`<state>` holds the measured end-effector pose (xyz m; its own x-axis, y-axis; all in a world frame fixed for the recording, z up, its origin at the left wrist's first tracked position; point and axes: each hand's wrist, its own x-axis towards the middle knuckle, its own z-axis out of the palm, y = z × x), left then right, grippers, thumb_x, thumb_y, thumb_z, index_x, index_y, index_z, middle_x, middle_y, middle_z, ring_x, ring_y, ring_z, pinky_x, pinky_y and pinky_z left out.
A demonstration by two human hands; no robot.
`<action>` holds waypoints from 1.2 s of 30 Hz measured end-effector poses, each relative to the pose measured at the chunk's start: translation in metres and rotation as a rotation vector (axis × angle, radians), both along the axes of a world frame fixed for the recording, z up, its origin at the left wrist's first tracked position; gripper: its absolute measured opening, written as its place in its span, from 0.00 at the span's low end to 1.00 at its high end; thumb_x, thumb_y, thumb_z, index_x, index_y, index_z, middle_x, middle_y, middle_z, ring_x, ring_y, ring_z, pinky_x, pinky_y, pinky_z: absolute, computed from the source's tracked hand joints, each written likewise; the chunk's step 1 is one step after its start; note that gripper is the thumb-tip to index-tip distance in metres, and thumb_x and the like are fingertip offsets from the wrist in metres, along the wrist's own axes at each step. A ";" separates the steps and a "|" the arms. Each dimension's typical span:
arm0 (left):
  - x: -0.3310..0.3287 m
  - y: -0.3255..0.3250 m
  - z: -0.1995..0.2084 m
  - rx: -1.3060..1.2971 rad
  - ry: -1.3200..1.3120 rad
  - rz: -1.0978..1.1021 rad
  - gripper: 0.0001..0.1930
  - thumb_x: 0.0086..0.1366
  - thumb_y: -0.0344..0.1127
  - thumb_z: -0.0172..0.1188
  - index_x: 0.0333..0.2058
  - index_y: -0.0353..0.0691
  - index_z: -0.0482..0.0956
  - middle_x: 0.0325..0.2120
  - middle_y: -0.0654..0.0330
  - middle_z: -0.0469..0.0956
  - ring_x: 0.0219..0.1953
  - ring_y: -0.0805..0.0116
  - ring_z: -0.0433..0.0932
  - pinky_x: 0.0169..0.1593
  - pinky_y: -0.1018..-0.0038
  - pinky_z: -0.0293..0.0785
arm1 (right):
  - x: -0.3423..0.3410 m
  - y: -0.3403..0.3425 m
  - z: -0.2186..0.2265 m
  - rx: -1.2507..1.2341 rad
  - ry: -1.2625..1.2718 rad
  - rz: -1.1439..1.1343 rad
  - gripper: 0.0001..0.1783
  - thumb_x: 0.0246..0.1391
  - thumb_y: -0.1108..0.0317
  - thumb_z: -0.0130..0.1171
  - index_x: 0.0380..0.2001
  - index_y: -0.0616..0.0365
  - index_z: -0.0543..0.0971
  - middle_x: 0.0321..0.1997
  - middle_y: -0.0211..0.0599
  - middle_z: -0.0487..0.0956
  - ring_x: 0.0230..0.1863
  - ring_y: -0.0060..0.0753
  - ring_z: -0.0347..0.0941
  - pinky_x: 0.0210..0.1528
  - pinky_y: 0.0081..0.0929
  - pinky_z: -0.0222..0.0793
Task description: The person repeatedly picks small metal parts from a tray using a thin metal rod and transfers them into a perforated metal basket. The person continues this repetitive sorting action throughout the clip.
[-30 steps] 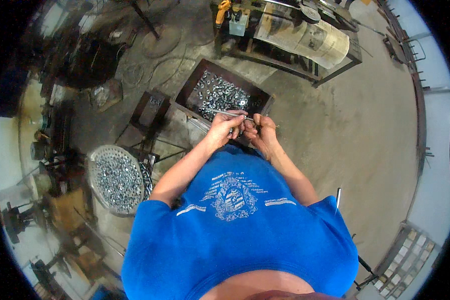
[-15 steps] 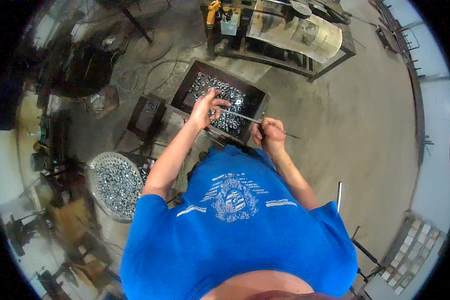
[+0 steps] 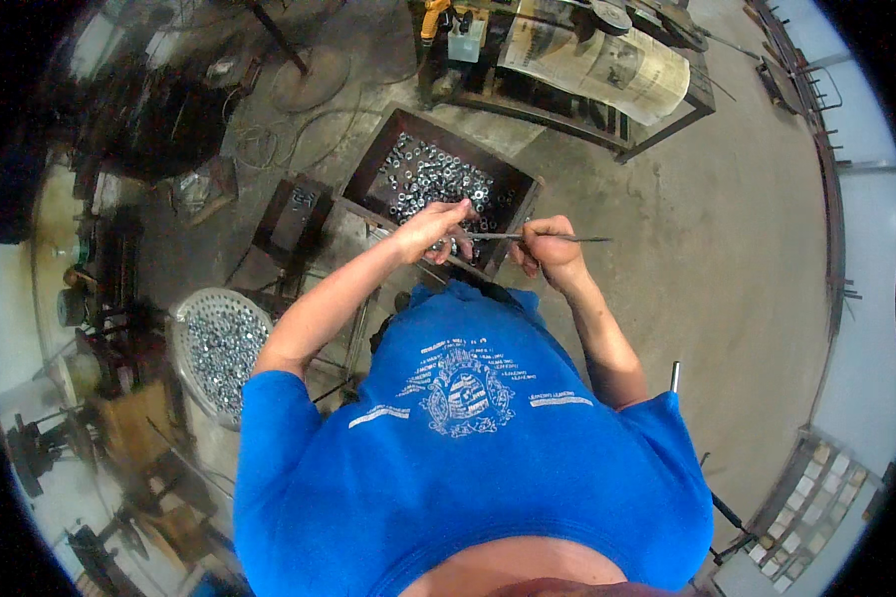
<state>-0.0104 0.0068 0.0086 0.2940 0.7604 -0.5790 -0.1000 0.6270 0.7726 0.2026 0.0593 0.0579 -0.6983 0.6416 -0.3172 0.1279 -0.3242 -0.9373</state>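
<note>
A long thin metal rod point(image 3: 587, 239) lies nearly level in front of me. My right hand point(image 3: 553, 251) is closed around it in a fist, and its free end sticks out to the right. My left hand point(image 3: 433, 233) is at the rod's other end, above the near part of a dark metal bin point(image 3: 368, 171) of loose metal nuts point(image 3: 446, 179). Its lower fingers curl at the rod tip while the upper ones point right. Whatever lies inside those curled fingers is hidden from view.
A smaller dark tray point(image 3: 287, 224) stands left of the bin. Nearer on the left, a pale perforated basket point(image 3: 184, 348) holds many nuts. A metal workbench point(image 3: 622, 151) with newspaper point(image 3: 607, 65) stands beyond the bin. A round base with a post point(image 3: 311, 82) is at far left.
The rod has swung from a slant, down toward the right, to nearly level. My left hand has moved slightly nearer and right; my right hand has shifted a little right and away.
</note>
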 end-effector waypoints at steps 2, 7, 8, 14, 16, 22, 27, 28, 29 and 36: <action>0.000 0.002 0.000 -0.003 -0.005 -0.011 0.30 0.64 0.57 0.34 0.49 0.33 0.63 0.19 0.52 0.76 0.06 0.76 0.61 0.08 0.82 0.52 | 0.001 0.001 -0.001 -0.007 -0.003 0.020 0.10 0.38 0.78 0.40 0.08 0.60 0.66 0.12 0.35 0.69 0.09 0.20 0.60 0.10 0.17 0.53; 0.004 0.002 0.001 -0.039 0.032 -0.096 0.31 0.63 0.59 0.34 0.49 0.34 0.64 0.18 0.53 0.76 0.06 0.76 0.62 0.09 0.82 0.52 | -0.002 0.006 -0.003 -0.157 -0.065 0.011 0.10 0.38 0.75 0.40 0.08 0.57 0.61 0.12 0.41 0.68 0.08 0.20 0.55 0.08 0.17 0.47; 0.006 0.002 -0.002 -0.052 0.037 -0.140 0.32 0.63 0.59 0.34 0.49 0.34 0.64 0.18 0.53 0.76 0.06 0.76 0.62 0.09 0.82 0.52 | -0.001 0.010 -0.008 -0.288 0.010 -0.002 0.09 0.39 0.73 0.40 0.09 0.56 0.62 0.12 0.40 0.67 0.08 0.20 0.54 0.09 0.17 0.46; 0.012 0.000 0.009 -0.123 -0.117 -0.151 0.31 0.63 0.59 0.33 0.51 0.37 0.63 0.20 0.51 0.77 0.07 0.75 0.64 0.09 0.82 0.54 | 0.022 0.018 -0.084 -0.871 0.261 -0.192 0.07 0.40 0.66 0.41 0.13 0.51 0.61 0.12 0.35 0.59 0.12 0.19 0.47 0.08 0.14 0.42; 0.011 0.001 0.018 -0.095 -0.129 -0.128 0.32 0.63 0.59 0.32 0.51 0.37 0.63 0.22 0.51 0.77 0.07 0.75 0.65 0.09 0.83 0.55 | 0.024 0.005 -0.103 -1.066 0.421 -0.268 0.09 0.41 0.65 0.41 0.12 0.51 0.60 0.14 0.35 0.59 0.13 0.19 0.48 0.08 0.13 0.43; 0.002 -0.011 0.026 -0.012 -0.250 0.152 0.29 0.65 0.55 0.33 0.50 0.35 0.62 0.27 0.48 0.77 0.08 0.73 0.66 0.09 0.82 0.54 | 0.014 -0.008 -0.106 -1.229 0.673 -0.345 0.10 0.41 0.64 0.41 0.12 0.52 0.59 0.14 0.34 0.57 0.13 0.21 0.47 0.09 0.14 0.45; 0.015 -0.021 0.016 0.163 -0.206 0.342 0.19 0.60 0.41 0.52 0.45 0.35 0.68 0.24 0.53 0.76 0.08 0.78 0.64 0.10 0.85 0.54 | 0.007 -0.005 -0.078 -0.861 0.581 -0.405 0.11 0.46 0.65 0.38 0.13 0.51 0.58 0.16 0.37 0.61 0.14 0.20 0.50 0.10 0.13 0.44; 0.018 -0.019 0.013 0.186 -0.186 0.366 0.18 0.59 0.39 0.53 0.44 0.35 0.69 0.23 0.54 0.76 0.08 0.78 0.64 0.10 0.85 0.53 | 0.004 -0.005 -0.070 -0.798 0.540 -0.400 0.11 0.46 0.66 0.38 0.13 0.51 0.58 0.16 0.38 0.62 0.14 0.20 0.50 0.11 0.14 0.44; 0.020 -0.016 0.010 0.211 -0.168 0.391 0.16 0.58 0.38 0.55 0.43 0.34 0.70 0.23 0.55 0.76 0.09 0.79 0.64 0.10 0.85 0.53 | 0.000 -0.005 -0.064 -0.766 0.536 -0.403 0.10 0.44 0.66 0.39 0.12 0.51 0.58 0.16 0.39 0.63 0.14 0.21 0.50 0.11 0.15 0.45; 0.045 -0.019 -0.012 0.260 -0.333 0.513 0.10 0.58 0.34 0.55 0.36 0.33 0.74 0.21 0.61 0.75 0.12 0.80 0.64 0.13 0.85 0.56 | -0.028 -0.017 -0.041 -0.610 0.449 -0.359 0.08 0.41 0.68 0.40 0.12 0.52 0.58 0.15 0.36 0.61 0.16 0.24 0.52 0.16 0.20 0.48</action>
<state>0.0341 -0.0119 -0.0034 -0.0107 0.9542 -0.2991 -0.5953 0.2342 0.7686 0.1743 0.0426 0.0166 -0.6273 0.6548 -0.4216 -0.4231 -0.7410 -0.5214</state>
